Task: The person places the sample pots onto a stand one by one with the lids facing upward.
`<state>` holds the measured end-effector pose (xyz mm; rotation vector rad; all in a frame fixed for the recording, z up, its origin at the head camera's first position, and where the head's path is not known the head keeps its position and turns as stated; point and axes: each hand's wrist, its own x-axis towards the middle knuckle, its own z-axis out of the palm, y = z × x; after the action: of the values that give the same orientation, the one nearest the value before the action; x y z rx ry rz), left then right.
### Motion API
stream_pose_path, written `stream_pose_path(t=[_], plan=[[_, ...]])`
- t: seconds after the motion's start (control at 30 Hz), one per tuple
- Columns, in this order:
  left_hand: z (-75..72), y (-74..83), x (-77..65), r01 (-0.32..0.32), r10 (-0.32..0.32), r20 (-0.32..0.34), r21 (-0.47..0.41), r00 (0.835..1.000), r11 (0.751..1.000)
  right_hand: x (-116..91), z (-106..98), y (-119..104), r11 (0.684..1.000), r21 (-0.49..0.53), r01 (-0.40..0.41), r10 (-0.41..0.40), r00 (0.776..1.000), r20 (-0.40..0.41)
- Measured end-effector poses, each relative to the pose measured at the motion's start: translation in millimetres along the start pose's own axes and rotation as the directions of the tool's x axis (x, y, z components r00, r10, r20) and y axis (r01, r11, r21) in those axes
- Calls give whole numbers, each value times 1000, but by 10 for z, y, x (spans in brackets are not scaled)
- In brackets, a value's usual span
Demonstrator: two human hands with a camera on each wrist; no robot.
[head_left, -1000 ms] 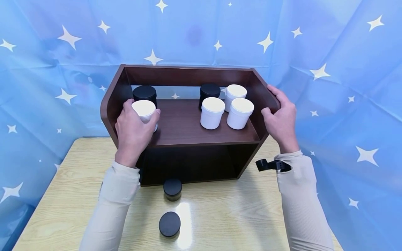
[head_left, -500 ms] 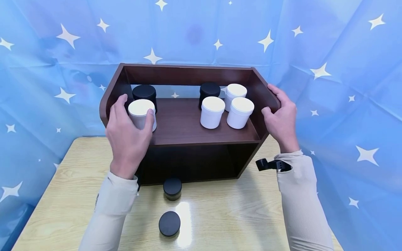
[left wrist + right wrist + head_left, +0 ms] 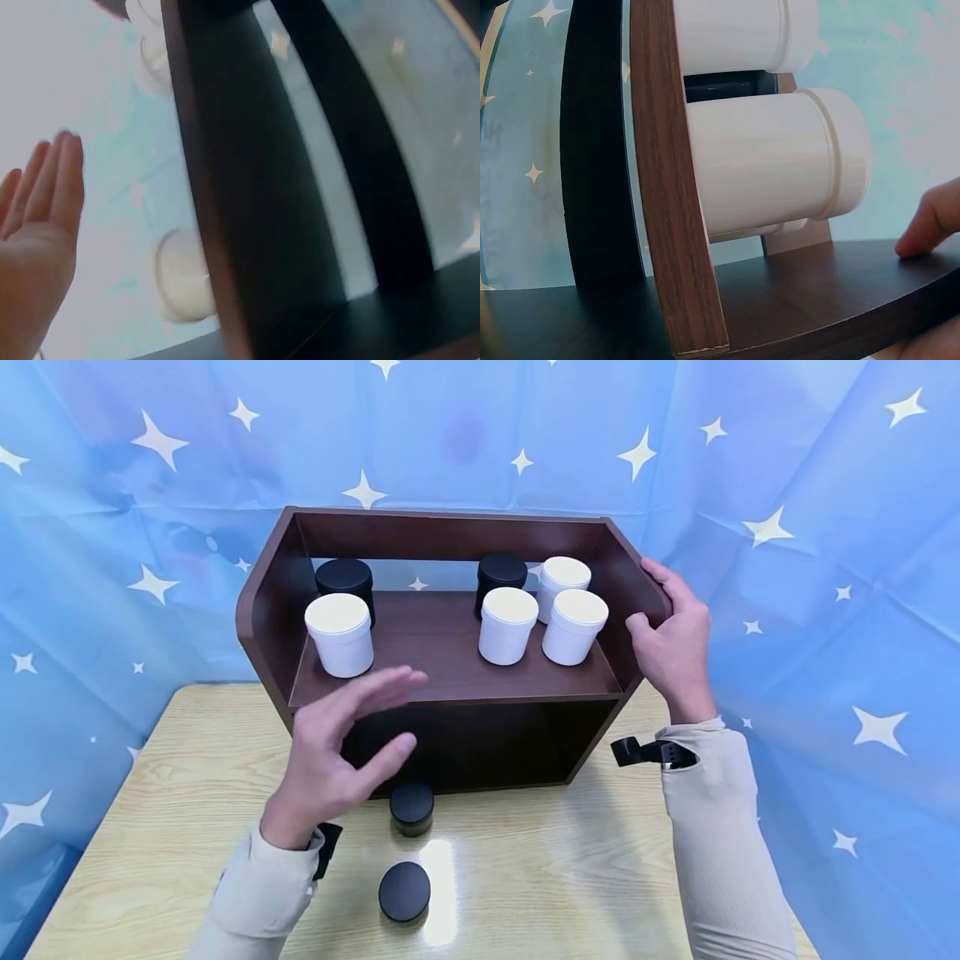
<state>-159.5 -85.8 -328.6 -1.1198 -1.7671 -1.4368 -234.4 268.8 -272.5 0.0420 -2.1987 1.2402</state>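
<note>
My left hand (image 3: 330,760) holds nothing, fingers extended and thumb apart, in front of the dark brown shelf unit (image 3: 427,643). Just beyond its fingertips a white lidded jar (image 3: 339,639) stands upright at the left of the upper board, a black jar (image 3: 345,578) behind it. In the left wrist view the fingers (image 3: 64,180) are apart from that jar. My right hand (image 3: 678,647) grips the edge of the right side panel, its thumb (image 3: 922,232) on the inner face. Near it, three white jars (image 3: 575,628) and a black jar (image 3: 501,575) stand on the board.
Two low black lidded jars stand on the wooden table, a nearer one (image 3: 405,892) and a farther one (image 3: 412,806) close to the unit's front. The lower compartment (image 3: 465,747) is dark inside. A blue star-patterned cloth (image 3: 465,435) hangs behind and along both sides.
My left hand has let go of the white jar at the left and drawn back down towards me. That jar stays on the board. The right hand keeps its place on the panel.
</note>
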Motion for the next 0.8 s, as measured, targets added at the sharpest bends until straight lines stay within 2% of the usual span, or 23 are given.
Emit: stream_pose_path(t=[0.07, 0.13, 0.23, 0.43, 0.8], plan=[[37, -6, -77, 7, -4, 39, -78, 999, 997, 2, 1, 0, 1000, -4, 2, -2, 1000, 0], [73, -13, -147, 17, -9, 74, -106, 997, 994, 3, -2, -3, 1000, -2, 4, -4, 1000, -1], [116, -26, -238, 21, -10, 114, -93, 993, 995, 3, -3, -3, 1000, 0, 5, -5, 1000, 1], [150, -63, -376, 70, -54, 176, -89, 983, 994, -6, -6, 0, 1000, 3, 2, -2, 1000, 2], [147, -184, -630, 198, -178, 230, -65, 957, 978, -4, 4, 2, 1000, -4, 7, -7, 1000, -5]])
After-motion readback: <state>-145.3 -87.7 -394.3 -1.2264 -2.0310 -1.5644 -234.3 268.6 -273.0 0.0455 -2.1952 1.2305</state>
